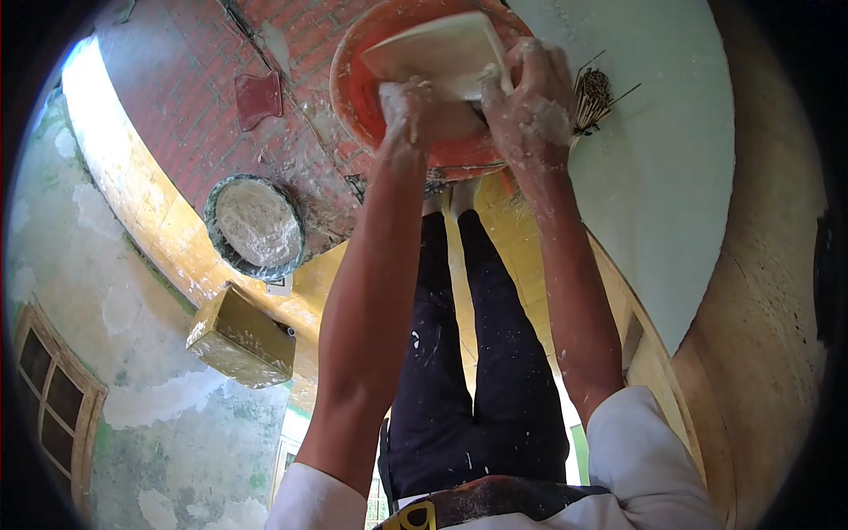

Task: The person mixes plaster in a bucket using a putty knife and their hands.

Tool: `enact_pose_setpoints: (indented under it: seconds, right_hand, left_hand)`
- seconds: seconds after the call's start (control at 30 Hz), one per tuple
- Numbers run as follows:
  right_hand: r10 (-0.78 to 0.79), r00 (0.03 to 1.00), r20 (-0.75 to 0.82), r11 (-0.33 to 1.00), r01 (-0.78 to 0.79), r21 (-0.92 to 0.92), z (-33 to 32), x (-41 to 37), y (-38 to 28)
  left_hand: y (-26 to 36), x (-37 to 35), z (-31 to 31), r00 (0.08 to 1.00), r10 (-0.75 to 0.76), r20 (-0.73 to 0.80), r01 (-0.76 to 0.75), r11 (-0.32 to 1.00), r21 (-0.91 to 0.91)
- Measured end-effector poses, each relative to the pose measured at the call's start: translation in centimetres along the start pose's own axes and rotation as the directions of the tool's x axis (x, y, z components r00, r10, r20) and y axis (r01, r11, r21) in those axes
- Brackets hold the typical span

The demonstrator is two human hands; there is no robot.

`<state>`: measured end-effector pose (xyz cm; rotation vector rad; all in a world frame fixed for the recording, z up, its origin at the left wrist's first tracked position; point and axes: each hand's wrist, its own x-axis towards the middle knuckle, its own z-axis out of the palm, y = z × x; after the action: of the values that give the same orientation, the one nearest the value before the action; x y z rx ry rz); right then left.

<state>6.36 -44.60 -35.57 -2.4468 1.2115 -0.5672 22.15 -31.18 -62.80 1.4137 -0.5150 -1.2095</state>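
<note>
- Holding a pale, four-sided panel (433,55) tilted over the mouth of an orange-red basin (343,93), mostly inside the outline of its rim, and between the two hands.
- Gripping the panel's right edge with the right hand (533,106), thumb laid over the near corner, other fingers bent beyond the edge and slightly blurred.
- Meeting the panel's near left part with the left hand (406,104), knuckles bent and coated white; cannot tell how firmly clasped, with the fingertips hidden.
- Reaching forward with both arms, left forearm nearly straight from the elbow, right forearm angled inward toward the basin, both wrists near the basin's closer side.
- Standing before the basin in dark trousers (477,380) flecked with white, below white sleeves (640,437).
- Seeing just right of the right hand a bundle of thin sticks (594,95), against a pale board (662,177).
- Seeing left of the basin a small red sheet (259,99) on a red brick-patterned surface (168,115), and nearer, a dark-rimmed bowl (298,238) containing whitish paste (256,221).
- Finding beyond the bowl a yellowish box (240,337), splashed white.
</note>
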Motion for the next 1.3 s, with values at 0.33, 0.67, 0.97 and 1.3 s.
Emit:
enact_pose_setpoints:
  seconds: [0.33, 0.67, 0.97, 1.3]
  right_hand:
    - [-0.079, 0.972, 0.221, 0.977, 0.12, -0.177, 1.5, -1.3, 0.9]
    - [0.248, 0.852, 0.461, 0.913, -0.365, 0.182, 1.1, 1.0, 3.9]
    - [-0.085, 0.744, 0.663, 0.995, 0.033, 0.091, 7.3, -1.1, 2.4]
    - [0.114, 0.779, 0.617, 0.871, -0.377, 0.316, 10.8, -2.8, 2.3]
  left_hand:
    - [7.8, -1.9, 6.7, 0.97, 0.021, -0.244, 0.068, 0.934, 0.35]
    - [20.2, -7.2, 2.6, 0.91, -0.382, -0.163, 0.351, 0.916, -0.193]
    - [27.6, -12.1, 6.1, 0.993, -0.061, -0.1, 0.013, 0.902, -0.431]
    - [24.9, -11.1, 6.7, 0.959, 0.065, -0.276, -0.195, 0.856, -0.478]
